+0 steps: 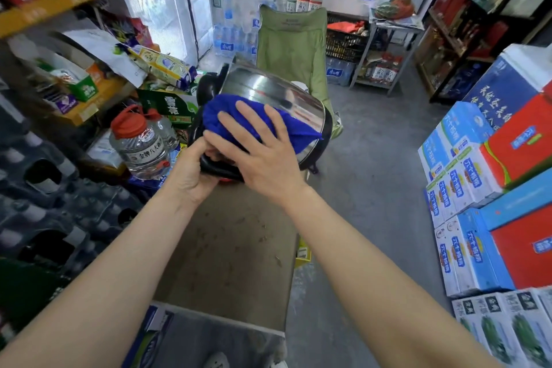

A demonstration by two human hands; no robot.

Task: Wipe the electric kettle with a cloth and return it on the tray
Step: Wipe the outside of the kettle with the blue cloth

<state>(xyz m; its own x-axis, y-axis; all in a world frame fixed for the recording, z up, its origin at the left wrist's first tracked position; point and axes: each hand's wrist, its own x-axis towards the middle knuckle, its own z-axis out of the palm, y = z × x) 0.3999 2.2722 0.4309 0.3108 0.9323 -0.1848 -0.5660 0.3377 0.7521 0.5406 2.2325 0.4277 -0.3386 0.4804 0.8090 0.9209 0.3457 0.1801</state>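
Observation:
A shiny steel electric kettle (274, 92) with a black handle and lid is held tilted in the air at the middle of the head view. My left hand (194, 170) grips its black handle from below. My right hand (257, 152) lies flat, fingers spread, pressing a blue cloth (227, 112) against the kettle's side. The cloth covers the near part of the steel body. No tray shows in this view.
A brown cardboard surface (233, 248) lies below my arms. A green folding chair (292, 48) stands behind the kettle. Shelves of goods and a large water jug (140, 143) crowd the left. Stacked blue and red cartons (490, 197) line the right, with grey floor between.

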